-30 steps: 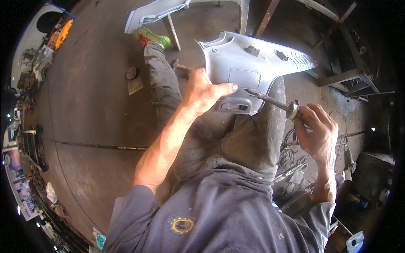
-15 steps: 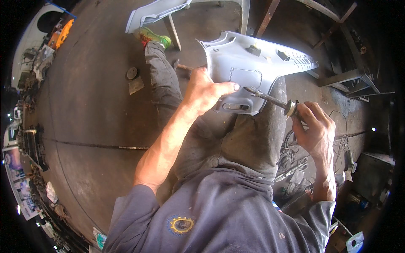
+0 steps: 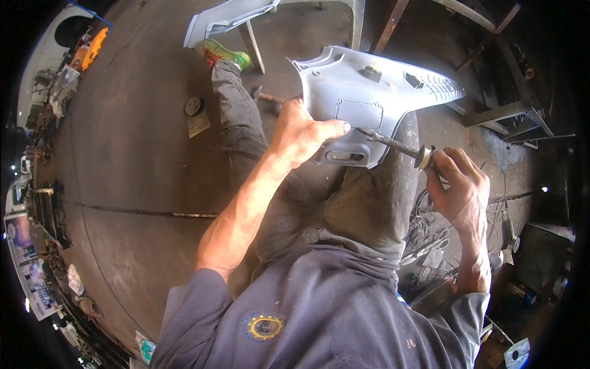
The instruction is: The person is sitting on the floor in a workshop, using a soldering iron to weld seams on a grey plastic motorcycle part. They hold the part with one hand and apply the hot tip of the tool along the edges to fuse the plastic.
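Note:
A light grey molded plastic panel (image 3: 362, 83) rests tilted over my right thigh, its ribbed narrow end pointing right. On its face a rough seam traces part of a rectangle. My left hand (image 3: 304, 132) clasps the panel's left edge, thumb on the face and the other fingers hidden behind. My right hand (image 3: 458, 184) is closed around the handle end of a soldering iron (image 3: 399, 146), whose dark shaft slants up and left. The iron's tip is at the panel's surface just right of my left thumb, below the seam; whether it touches cannot be told.
A hammer (image 3: 267, 96) shows left of the panel. On the floor lie a round disc (image 3: 193, 106) and tangled cables (image 3: 424, 224) by my right leg. Metal frames (image 3: 504, 114) stand at the far right, and another grey panel (image 3: 227, 18) sits at the top.
Almost nothing differs. My left hand and the panel have shifted very slightly to the right; both hands keep their holds and the iron's tip stays near the same spot.

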`<action>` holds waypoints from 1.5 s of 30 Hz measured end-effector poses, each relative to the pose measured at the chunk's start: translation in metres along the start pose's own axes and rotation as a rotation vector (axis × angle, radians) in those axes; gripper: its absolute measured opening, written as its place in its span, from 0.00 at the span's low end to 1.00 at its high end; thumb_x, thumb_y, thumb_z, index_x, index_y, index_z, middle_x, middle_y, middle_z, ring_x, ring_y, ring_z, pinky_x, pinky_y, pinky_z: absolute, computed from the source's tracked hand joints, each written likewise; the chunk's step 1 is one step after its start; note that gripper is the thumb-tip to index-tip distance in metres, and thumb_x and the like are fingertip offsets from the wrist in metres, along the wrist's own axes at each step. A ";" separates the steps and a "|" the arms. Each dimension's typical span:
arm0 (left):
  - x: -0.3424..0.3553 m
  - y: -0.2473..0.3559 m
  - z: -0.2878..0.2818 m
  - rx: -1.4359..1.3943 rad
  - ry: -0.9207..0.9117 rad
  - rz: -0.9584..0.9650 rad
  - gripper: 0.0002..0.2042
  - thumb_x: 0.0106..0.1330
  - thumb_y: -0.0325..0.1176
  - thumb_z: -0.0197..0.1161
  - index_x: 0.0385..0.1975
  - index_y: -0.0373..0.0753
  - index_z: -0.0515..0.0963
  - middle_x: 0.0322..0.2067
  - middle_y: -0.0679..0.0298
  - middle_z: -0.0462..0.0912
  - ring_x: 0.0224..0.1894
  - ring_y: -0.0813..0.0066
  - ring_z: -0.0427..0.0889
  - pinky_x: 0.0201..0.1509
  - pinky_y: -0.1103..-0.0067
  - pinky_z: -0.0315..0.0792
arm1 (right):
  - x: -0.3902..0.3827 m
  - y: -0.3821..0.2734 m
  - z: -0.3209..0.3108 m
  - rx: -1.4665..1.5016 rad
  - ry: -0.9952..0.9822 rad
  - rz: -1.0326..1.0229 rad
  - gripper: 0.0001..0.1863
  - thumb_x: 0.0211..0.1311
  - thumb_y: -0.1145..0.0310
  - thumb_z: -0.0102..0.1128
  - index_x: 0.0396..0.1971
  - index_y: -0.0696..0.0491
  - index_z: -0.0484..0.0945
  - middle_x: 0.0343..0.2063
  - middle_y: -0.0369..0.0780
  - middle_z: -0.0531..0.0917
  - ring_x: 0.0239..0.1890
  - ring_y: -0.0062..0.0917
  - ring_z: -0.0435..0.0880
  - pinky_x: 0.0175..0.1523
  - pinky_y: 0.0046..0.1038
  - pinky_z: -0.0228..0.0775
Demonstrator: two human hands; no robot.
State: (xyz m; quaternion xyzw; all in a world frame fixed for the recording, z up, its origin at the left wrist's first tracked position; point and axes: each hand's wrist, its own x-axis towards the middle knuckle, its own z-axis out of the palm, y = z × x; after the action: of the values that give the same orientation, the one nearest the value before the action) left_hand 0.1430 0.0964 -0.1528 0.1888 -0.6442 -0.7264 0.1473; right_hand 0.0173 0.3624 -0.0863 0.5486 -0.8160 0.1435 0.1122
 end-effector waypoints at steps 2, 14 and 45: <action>0.000 0.000 0.000 0.011 0.002 0.002 0.22 0.52 0.24 0.73 0.49 0.29 0.79 0.40 0.58 0.86 0.41 0.70 0.85 0.49 0.73 0.82 | 0.000 0.000 0.000 -0.003 0.000 0.001 0.13 0.51 0.75 0.71 0.38 0.53 0.82 0.34 0.39 0.84 0.32 0.31 0.87 0.33 0.31 0.81; 0.006 -0.008 -0.009 -0.197 -0.116 -0.044 0.21 0.56 0.22 0.71 0.52 0.33 0.80 0.44 0.61 0.86 0.47 0.70 0.83 0.57 0.73 0.76 | -0.002 0.003 -0.006 0.053 0.043 0.014 0.15 0.46 0.78 0.70 0.38 0.54 0.82 0.33 0.41 0.85 0.31 0.31 0.87 0.33 0.31 0.81; 0.004 -0.007 -0.019 -0.314 -0.210 -0.207 0.21 0.60 0.25 0.70 0.54 0.32 0.79 0.48 0.58 0.86 0.53 0.68 0.81 0.62 0.72 0.71 | -0.002 0.003 -0.004 0.007 0.004 0.033 0.13 0.50 0.76 0.71 0.38 0.54 0.82 0.34 0.40 0.84 0.31 0.31 0.87 0.33 0.31 0.80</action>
State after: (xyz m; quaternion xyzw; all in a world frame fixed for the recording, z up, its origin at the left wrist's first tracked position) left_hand 0.1486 0.0787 -0.1615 0.1521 -0.5121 -0.8447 0.0316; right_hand 0.0151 0.3666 -0.0838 0.5351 -0.8243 0.1491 0.1097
